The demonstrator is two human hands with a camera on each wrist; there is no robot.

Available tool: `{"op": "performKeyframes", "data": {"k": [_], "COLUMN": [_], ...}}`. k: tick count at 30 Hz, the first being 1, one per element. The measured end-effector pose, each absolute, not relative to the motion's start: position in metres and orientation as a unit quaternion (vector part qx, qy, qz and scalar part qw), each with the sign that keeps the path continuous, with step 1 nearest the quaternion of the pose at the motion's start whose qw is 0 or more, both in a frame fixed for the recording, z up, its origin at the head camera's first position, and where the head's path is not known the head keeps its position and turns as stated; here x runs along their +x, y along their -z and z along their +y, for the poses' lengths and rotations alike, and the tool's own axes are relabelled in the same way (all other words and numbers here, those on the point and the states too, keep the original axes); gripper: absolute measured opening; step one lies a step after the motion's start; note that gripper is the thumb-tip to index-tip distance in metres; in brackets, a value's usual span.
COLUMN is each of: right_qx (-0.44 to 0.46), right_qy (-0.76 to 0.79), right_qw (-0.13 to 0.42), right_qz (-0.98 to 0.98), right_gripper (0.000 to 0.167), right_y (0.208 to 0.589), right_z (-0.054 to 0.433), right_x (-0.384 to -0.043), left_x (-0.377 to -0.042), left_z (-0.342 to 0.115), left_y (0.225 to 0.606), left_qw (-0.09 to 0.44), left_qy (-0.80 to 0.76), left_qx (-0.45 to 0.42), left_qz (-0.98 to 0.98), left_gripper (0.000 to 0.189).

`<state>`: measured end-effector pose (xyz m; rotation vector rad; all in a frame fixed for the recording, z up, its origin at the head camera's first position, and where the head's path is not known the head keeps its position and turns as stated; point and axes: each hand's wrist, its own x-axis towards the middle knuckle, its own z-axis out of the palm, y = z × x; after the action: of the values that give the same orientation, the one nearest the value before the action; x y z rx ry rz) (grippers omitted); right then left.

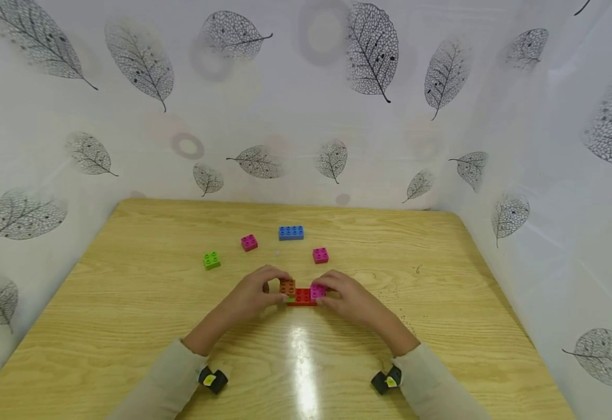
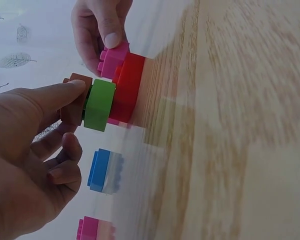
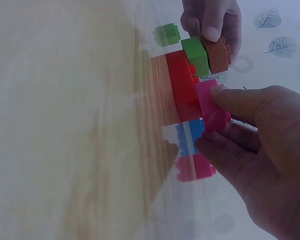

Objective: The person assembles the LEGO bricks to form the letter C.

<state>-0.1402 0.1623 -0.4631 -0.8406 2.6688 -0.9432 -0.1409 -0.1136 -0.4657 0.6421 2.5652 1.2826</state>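
A long red toy brick (image 1: 303, 296) lies on the table before me. At its left end a green brick (image 2: 100, 105) is stacked on it. My left hand (image 1: 257, 291) pinches an orange-brown brick (image 1: 287, 286) between thumb and fingers, on top of the green one; in the right wrist view a thin dark gap shows between the two. With my right hand (image 1: 349, 296) I pinch a pink brick (image 3: 212, 105) at the red brick's right end. Whether the pink brick is fully seated is hard to tell.
Behind the hands lie a blue brick (image 1: 291, 233), a magenta brick (image 1: 249, 242), a second magenta brick (image 1: 320, 255) and a lime-green brick (image 1: 212, 260). A leaf-patterned white sheet (image 1: 284, 116) hangs around the wooden table (image 1: 127, 280).
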Motion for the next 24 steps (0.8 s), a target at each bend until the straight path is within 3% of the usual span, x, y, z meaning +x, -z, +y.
{"op": "performKeyframes", "data": {"k": [11, 24], "right_qx": [-0.278, -0.271], "right_qy": [0.323, 0.324], "right_qw": [0.098, 0.101], "right_qz": [0.899, 0.901], "right_gripper": [0.036, 0.036], "right_y": [0.463, 0.463], "right_z": [0.163, 0.162], "right_x": [-0.140, -0.139], "left_x": [-0.141, -0.159], "left_z": [-0.124, -0.175], "left_y": [0.455, 0.452], "left_qw": [0.133, 0.069], "left_qy": [-0.453, -0.445], "left_qx": [0.200, 0.157], "left_qz": [0.859, 0.879], "left_gripper": [0.052, 0.050]}}
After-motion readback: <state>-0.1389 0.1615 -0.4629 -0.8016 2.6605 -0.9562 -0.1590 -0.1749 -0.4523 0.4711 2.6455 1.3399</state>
